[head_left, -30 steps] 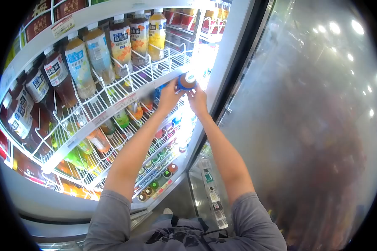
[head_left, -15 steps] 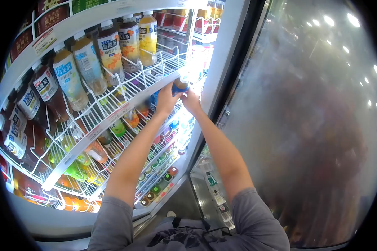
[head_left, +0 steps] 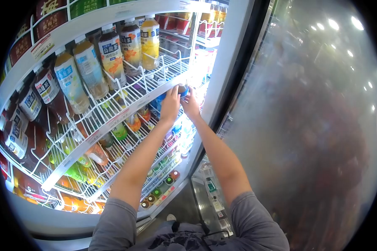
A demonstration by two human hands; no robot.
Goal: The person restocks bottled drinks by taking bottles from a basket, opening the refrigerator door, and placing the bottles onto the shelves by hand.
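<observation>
Both arms reach into an open drinks fridge, near its lit right side wall. My left hand (head_left: 170,103) is closed against the left side of a blue-labelled drink bottle (head_left: 182,90), just below the front rail of a wire shelf (head_left: 155,88). From the right, my right hand (head_left: 190,104) has its fingers curled on the same bottle. Only the bottle's upper part shows between the fingers; the rest is hidden by the hands. More blue bottles (head_left: 158,103) stand just left of my left hand.
A row of tea bottles (head_left: 111,54) fills the wire shelf above and left. Lower racks hold many drinks, including capped bottles (head_left: 156,192) at the bottom. The fogged glass door (head_left: 305,125) stands open at right, beside the fridge frame (head_left: 222,75).
The bottle has gone lower and deeper between my hands, so less of its top shows. My left hand has turned more upright, and the view has shifted slightly.
</observation>
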